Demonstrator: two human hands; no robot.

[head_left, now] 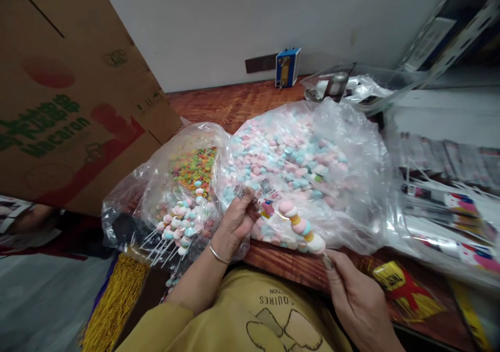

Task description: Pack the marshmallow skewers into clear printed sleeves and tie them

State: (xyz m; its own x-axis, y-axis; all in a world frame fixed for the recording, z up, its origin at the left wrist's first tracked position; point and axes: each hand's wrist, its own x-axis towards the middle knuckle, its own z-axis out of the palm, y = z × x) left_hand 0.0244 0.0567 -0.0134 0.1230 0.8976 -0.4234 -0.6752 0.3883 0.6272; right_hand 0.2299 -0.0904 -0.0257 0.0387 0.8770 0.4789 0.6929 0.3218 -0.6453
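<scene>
My right hand [351, 294] pinches the lower end of a marshmallow skewer [300, 226], strung with pink, white and blue marshmallows and yellow-orange pieces between them. The skewer tilts up to the left, its top close to a clear printed wrapper [265, 206]. My left hand [239, 219] grips this wrapper between thumb and fingers; a bright printed picture and a dark code show on it. Skewer and wrapper look apart. Behind both hands lies a large clear bag [363, 180] full of pink, white and blue marshmallows [289, 154].
Left of my hands, finished-looking skewers [183, 222] lie piled beside a bag of colourful cereal rings [195, 170]. A large cardboard box [78, 97] stands far left. Printed wrappers [461, 206] are stacked at right. A blue box [288, 68] and a clear tray [394, 94] stand at the back.
</scene>
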